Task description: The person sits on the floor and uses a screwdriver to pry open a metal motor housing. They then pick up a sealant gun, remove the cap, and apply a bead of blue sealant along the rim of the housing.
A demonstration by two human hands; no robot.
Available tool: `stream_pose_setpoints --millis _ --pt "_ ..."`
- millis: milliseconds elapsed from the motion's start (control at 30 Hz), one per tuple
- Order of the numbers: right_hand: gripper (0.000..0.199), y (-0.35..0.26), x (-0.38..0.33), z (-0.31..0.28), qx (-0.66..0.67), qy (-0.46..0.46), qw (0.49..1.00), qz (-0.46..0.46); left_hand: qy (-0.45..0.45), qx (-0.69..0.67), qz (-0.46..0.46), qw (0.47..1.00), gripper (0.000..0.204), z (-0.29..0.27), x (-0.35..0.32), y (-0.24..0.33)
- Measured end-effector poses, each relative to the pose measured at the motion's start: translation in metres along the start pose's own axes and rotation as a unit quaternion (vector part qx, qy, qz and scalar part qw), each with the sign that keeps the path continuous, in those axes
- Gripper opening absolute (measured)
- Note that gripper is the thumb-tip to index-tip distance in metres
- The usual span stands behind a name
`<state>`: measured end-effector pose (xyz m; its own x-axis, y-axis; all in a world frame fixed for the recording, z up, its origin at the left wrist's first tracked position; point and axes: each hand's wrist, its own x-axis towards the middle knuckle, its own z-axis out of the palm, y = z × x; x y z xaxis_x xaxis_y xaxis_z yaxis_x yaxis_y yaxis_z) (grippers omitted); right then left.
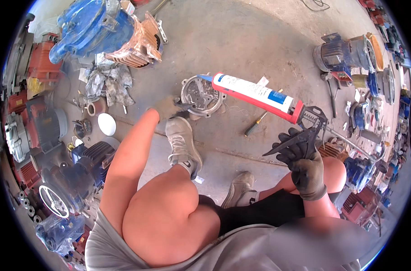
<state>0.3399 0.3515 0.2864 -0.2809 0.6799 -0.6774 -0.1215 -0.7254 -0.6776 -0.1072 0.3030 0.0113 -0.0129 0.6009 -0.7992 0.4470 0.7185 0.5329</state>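
My right hand (307, 169), in a dark-palmed work glove, grips a caulking gun (278, 108) by its handle and trigger. The gun has a red frame and carries a white-and-blue sealant cartridge (255, 91). Its blue nozzle (205, 77) points left and overlaps the far rim of a round metal cover (204, 108). That grey cover lies on the floor ahead of my feet, its ribbed inside facing up. At the cover's left edge is my gloved left hand (169, 107), fingers closed on the rim; the fingertips are partly hard to make out.
A big blue motor (94, 29) stands at the far left, with crumpled grey rags (108, 81) in front of it. A screwdriver (255, 125) lies right of the cover. Another blue motor (345, 52) is far right. More motors (42, 122) line the left side.
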Motion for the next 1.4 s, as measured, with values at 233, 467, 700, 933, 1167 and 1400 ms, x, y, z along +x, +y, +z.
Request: stream_pose_setpoints --millis 233,467,700,933,1167,1400 --pt "0.095 -0.005 -0.001 0.005 -0.001 -0.002 1.000 0.020 -0.045 0.101 -0.057 0.992 0.054 -0.015 -0.002 0.025" --pt "0.091 0.003 -0.012 -0.007 -0.053 0.004 0.998 -0.020 0.032 0.393 -0.042 0.918 0.055 -0.036 -0.061 0.122" --pt "0.080 0.005 -0.026 -0.002 -0.211 -0.056 0.974 -0.069 0.184 0.231 0.564 0.771 0.075 0.017 -0.146 0.242" --pt "0.060 0.032 -0.041 -0.018 -0.536 -0.129 0.809 -0.203 0.016 0.185 0.645 0.741 0.054 0.080 -0.114 0.212" --pt "0.079 0.062 -0.023 0.007 -0.324 -0.196 0.924 -0.056 0.033 0.193 0.662 0.723 0.046 0.081 -0.096 0.176" --pt "0.058 0.094 -0.003 0.006 -0.426 -0.181 0.876 -0.137 0.101 0.211 0.689 0.686 0.035 0.082 -0.086 0.165"
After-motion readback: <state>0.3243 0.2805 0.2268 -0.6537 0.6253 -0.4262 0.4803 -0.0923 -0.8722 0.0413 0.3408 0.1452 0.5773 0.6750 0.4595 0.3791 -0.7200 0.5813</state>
